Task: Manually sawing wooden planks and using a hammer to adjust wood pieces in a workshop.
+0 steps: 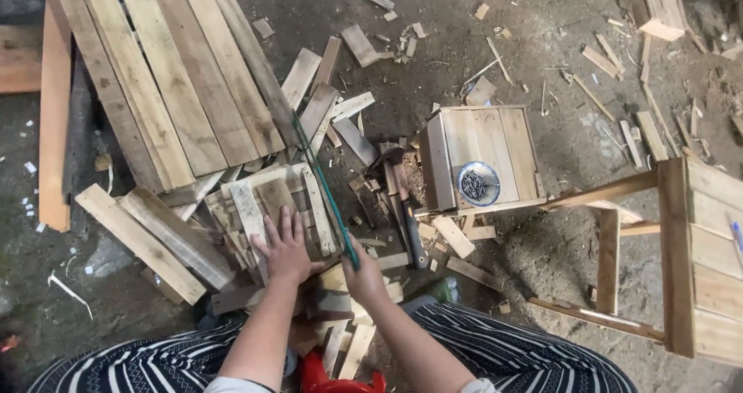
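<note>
My left hand (285, 247) lies flat, fingers spread, on a small stack of short wooden slats (267, 199) on the ground in front of me. My right hand (362, 273) grips the handle end of a green-framed hand saw (319, 178), whose thin blade runs up and left across the slats toward the big planks. The saw lies along the right side of the slat stack, close to my left hand's fingers.
Long planks (166, 76) lie at upper left. A small wooden box (480, 157) with a round tin of nails (478, 182) on it stands right of the saw, and a hammer (404, 207) lies beside it. A wooden frame (681, 246) stands at right. Offcuts litter the dirt floor.
</note>
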